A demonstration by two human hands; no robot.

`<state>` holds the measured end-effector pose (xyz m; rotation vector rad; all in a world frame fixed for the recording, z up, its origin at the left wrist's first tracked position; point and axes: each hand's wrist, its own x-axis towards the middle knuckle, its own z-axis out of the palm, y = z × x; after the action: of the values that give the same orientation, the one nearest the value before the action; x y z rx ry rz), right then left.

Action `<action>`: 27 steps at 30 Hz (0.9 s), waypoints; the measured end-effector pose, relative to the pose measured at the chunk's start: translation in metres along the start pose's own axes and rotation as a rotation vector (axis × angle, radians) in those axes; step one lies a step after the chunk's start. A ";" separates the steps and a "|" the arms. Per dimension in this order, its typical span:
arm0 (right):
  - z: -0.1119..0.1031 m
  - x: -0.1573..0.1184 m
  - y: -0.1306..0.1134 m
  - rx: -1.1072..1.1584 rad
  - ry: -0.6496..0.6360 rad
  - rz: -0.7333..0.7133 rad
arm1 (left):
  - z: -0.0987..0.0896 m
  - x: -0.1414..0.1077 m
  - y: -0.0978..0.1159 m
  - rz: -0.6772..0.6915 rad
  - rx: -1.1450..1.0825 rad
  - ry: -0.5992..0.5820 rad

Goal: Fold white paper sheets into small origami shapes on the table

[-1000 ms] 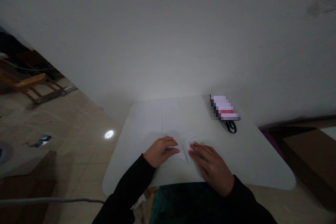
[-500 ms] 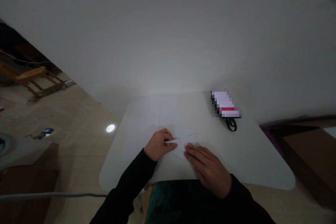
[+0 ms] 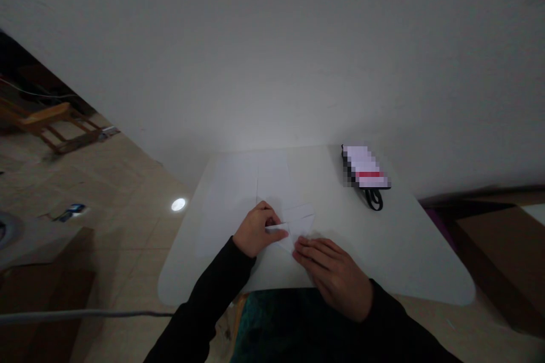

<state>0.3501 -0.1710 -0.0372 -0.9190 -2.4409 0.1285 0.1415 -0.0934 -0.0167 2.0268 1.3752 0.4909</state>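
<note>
Over at the upper left of the frame, a wooden chair (image 3: 42, 122) stands on a beige tiled floor (image 3: 123, 181), with a small blue object (image 3: 72, 213) lying on the tiles and a round patch of reflected light (image 3: 178, 204) nearby. A grey cable (image 3: 85, 313) crosses the lower left, past a brown box (image 3: 46, 278). A white table with rounded corners (image 3: 409, 261) sits against a bare wall (image 3: 272, 51). At its centre, the left hand (image 3: 255, 232), in a black sleeve (image 3: 204, 300), is curled closed, its thumb and fingers pinching a narrow flap of the folded white paper (image 3: 298, 226). That paper lies at the near middle of the table, and a pale creased sheet (image 3: 238, 193) spreads above and to the left of it; I can't tell if they are one piece. The right hand (image 3: 334, 278) is open and lies flat, its fingertips (image 3: 300, 252) touching the paper's lower edge. Toward the upper right of the table rests a pixelated packet (image 3: 364, 167) with a black cord (image 3: 373, 199) beside it.
</note>
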 end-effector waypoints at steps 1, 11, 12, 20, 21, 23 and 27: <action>0.000 0.000 0.000 0.008 -0.005 0.003 | 0.001 0.000 -0.001 -0.014 -0.014 0.014; -0.002 0.002 0.002 0.060 -0.043 0.019 | 0.004 0.002 0.002 -0.024 -0.036 0.044; -0.002 0.002 0.002 0.068 -0.049 0.019 | 0.003 0.002 0.003 -0.027 -0.040 0.037; 0.002 0.002 0.003 0.066 -0.050 0.031 | -0.002 0.007 0.004 -0.031 0.000 -0.051; 0.003 0.002 0.003 0.069 -0.053 0.030 | -0.002 0.007 0.004 -0.032 0.002 -0.059; 0.003 0.002 0.003 0.074 -0.063 0.027 | -0.002 0.007 0.005 -0.040 0.001 -0.061; 0.004 0.002 0.003 0.084 -0.072 0.039 | 0.000 0.005 0.005 -0.053 -0.018 -0.027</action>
<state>0.3492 -0.1671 -0.0405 -0.9404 -2.4634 0.2809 0.1467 -0.0896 -0.0135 1.9702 1.3994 0.4503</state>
